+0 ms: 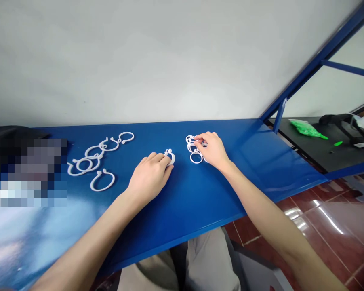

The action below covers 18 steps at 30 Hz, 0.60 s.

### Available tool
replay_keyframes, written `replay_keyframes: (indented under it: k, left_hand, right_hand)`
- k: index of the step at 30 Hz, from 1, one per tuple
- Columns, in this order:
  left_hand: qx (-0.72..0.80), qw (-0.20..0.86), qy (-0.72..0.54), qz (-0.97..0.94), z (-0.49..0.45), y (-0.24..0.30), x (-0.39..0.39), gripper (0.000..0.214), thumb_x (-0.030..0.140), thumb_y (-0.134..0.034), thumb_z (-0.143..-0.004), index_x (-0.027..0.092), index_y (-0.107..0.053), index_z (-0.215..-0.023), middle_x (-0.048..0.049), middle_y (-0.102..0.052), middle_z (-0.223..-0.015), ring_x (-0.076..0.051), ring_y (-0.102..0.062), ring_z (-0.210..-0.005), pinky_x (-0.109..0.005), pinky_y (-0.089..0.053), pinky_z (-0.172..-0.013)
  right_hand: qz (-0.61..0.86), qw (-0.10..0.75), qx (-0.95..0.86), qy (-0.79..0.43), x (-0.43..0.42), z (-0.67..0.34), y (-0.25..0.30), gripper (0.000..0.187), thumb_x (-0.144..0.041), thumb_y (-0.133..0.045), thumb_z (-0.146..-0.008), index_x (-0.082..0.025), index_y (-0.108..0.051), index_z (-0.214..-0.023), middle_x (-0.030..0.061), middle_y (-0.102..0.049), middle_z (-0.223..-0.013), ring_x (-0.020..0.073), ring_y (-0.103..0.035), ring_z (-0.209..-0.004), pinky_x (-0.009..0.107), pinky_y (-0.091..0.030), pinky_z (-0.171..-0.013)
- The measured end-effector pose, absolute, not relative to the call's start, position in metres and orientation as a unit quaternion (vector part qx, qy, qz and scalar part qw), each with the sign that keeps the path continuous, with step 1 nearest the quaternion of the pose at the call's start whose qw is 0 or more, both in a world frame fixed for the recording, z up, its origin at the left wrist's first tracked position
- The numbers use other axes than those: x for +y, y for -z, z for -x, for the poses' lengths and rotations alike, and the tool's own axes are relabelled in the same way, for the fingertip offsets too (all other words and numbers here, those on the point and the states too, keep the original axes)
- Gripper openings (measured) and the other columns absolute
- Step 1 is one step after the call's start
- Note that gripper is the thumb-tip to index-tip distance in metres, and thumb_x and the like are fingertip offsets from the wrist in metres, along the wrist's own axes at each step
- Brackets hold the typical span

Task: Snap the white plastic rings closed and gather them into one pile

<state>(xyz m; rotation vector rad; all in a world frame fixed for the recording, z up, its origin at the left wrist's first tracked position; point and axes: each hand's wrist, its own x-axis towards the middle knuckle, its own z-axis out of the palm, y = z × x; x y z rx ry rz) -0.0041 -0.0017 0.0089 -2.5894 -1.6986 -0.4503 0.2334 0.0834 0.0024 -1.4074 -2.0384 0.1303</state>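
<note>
My left hand (150,174) rests on the blue table with its fingers closed on a white plastic ring (172,158). The ring's knobbed ends stick up past the fingertips; the rest is partly covered. To the right, my right hand (212,149) reaches over a small cluster of white rings (196,158), thumb and fingers pinched at a ring on its upper part. Some of that cluster is hidden under the fingers. On the left lie several larger open white rings with small knobbed ends, some overlapping; one ring (92,186) lies apart nearer the front.
The blue table (182,206) meets a pale wall (169,60) at the back. A blue frame post (280,115) rises at right. Beyond it, a black table (309,153) bears a bag of green pieces (307,128) and a black strap. Dark cloth (15,131) lies at far left.
</note>
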Motion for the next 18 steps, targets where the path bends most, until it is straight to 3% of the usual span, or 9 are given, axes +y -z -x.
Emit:
replay_keyframes:
  k: [13,18]
  left_hand:
    - [-0.570,0.042,0.146,0.807,0.010,-0.004,-0.001,0.016,0.030,-0.059,-0.099,0.022,-0.072,-0.095,-0.0060,-0.075,-0.093,-0.027,-0.067,-0.091,-0.037,-0.044,-0.073]
    - [-0.545,0.098,0.217,0.804,0.011,-0.001,-0.003,0.016,0.028,-0.059,-0.099,0.022,-0.071,-0.089,-0.0044,-0.072,-0.085,-0.025,-0.065,-0.081,-0.036,-0.041,-0.070]
  right_hand:
    - [0.451,0.385,-0.804,-0.027,0.061,-0.215,-0.008,0.011,-0.022,-0.063,-0.098,-0.021,-0.074,-0.098,0.0056,-0.074,-0.093,0.0236,-0.061,-0.093,0.040,-0.050,-0.085]
    - [0.396,0.351,-0.831,-0.171,0.032,-0.189,-0.011,0.010,-0.028,-0.062,-0.099,-0.022,-0.071,-0.101,0.0030,-0.074,-0.094,0.0185,-0.066,-0.089,0.036,-0.054,-0.083]
